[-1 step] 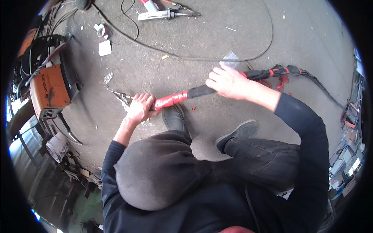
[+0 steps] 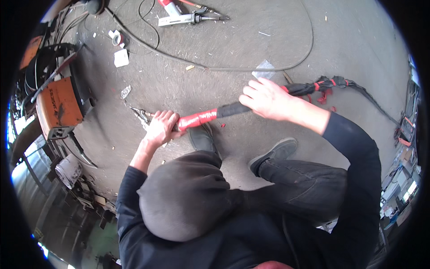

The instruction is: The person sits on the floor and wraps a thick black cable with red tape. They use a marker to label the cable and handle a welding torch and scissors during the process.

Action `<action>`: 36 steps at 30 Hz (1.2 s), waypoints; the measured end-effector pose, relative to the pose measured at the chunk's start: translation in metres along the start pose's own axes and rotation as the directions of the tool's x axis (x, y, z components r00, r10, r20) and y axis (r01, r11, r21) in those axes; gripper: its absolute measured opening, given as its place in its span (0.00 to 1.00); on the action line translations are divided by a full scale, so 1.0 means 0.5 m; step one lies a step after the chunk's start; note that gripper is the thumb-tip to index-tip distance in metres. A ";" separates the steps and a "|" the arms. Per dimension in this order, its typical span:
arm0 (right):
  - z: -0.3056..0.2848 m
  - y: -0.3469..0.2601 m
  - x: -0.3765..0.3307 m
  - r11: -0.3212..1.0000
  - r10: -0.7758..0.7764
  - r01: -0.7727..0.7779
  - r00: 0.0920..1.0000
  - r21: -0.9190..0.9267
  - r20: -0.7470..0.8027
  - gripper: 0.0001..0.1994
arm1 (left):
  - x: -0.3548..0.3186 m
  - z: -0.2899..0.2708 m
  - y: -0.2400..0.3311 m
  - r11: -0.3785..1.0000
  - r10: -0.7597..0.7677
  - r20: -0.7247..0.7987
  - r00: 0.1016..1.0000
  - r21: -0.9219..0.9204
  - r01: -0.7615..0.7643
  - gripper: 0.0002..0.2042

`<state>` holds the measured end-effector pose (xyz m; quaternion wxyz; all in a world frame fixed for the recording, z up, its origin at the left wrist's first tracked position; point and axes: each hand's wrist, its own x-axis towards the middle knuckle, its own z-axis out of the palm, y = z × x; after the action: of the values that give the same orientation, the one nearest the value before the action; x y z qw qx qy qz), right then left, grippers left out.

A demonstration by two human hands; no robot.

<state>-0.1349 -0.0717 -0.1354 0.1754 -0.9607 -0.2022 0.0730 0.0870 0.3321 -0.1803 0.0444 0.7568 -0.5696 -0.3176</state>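
A thick cable bundle, wrapped in red tape (image 2: 198, 118) and black tape (image 2: 234, 109), stretches across in front of me above my shoes. My left hand (image 2: 162, 127) is closed round its left end, at the edge of the red wrap. Beyond that hand, thin metal-tipped fittings (image 2: 142, 114) stick out over the floor. Farther right, my right hand (image 2: 267, 99) grips the bundle and hides the stretch under its palm. From there the bundle runs on in loose black wrapping with red bands (image 2: 317, 85), narrowing toward the far right.
On the left stands an orange welding machine (image 2: 60, 109) with cables. A grey hose (image 2: 179, 60) curves over the floor, beyond which lies a red-and-white tool (image 2: 178, 19). A tape roll (image 2: 117, 40), a white paper (image 2: 121, 58) and a clear plastic piece (image 2: 263, 69) lie about.
My right hand sits slightly lower in the picture, and the bundle's middle has shifted a little with it. Both hands keep their grip.
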 end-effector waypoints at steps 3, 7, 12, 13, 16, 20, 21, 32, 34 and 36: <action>-0.189 -0.076 -0.072 0.986 0.145 -0.148 0.988 0.070 0.046 0.15 | -0.022 -0.169 0.082 0.984 0.162 -0.030 0.986 -0.074 -0.164 0.32; -0.412 -0.179 -0.107 0.945 0.318 -0.313 0.947 0.090 -0.047 0.28 | 0.023 -0.442 0.233 0.944 0.257 0.126 0.958 -0.247 -0.220 0.29; -0.618 -0.339 -0.105 0.894 0.432 -0.442 0.893 -0.067 -0.124 0.36 | 0.059 -0.730 0.539 0.952 0.137 0.270 0.953 -0.300 -0.052 0.28; -0.658 -0.361 -0.121 0.873 0.455 -0.483 0.857 -0.070 -0.243 0.36 | 0.045 -0.777 0.610 0.953 0.089 0.290 0.953 -0.304 0.004 0.28; -0.789 -0.435 -0.177 0.867 0.486 -0.496 0.819 0.050 -0.306 0.38 | -0.039 -0.929 0.807 0.936 0.017 0.395 0.918 -0.330 0.124 0.30; -1.032 -0.568 -0.253 0.918 0.396 -0.356 0.853 0.177 -0.339 0.41 | -0.179 -1.205 1.033 0.935 0.097 0.574 0.813 -0.332 0.123 0.26; -1.099 -0.609 -0.282 0.916 0.381 -0.303 0.862 0.264 -0.334 0.44 | -0.202 -1.294 1.082 0.958 0.182 0.620 0.763 -0.286 0.004 0.28; -1.811 -1.008 -0.600 0.556 0.791 -0.070 -0.260 0.828 -0.553 0.15 | -0.426 -2.299 1.308 0.817 0.346 -0.784 0.516 -0.018 -0.576 0.20; -1.901 -1.037 -0.636 0.674 0.696 0.234 -0.517 0.700 -0.498 0.11 | -0.415 -2.154 1.418 0.749 0.575 -0.480 0.663 -0.019 -0.663 0.30; -1.971 -1.044 -0.675 0.865 0.483 0.254 -0.654 0.433 -0.582 0.21 | -0.388 -1.974 1.576 0.587 0.778 -0.238 0.582 -0.056 -0.808 0.48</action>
<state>-0.4224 -0.0676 0.9938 0.4308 -0.4087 0.2512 -0.7644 -0.0744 -0.0596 1.0252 0.2951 0.4418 -0.8139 -0.2354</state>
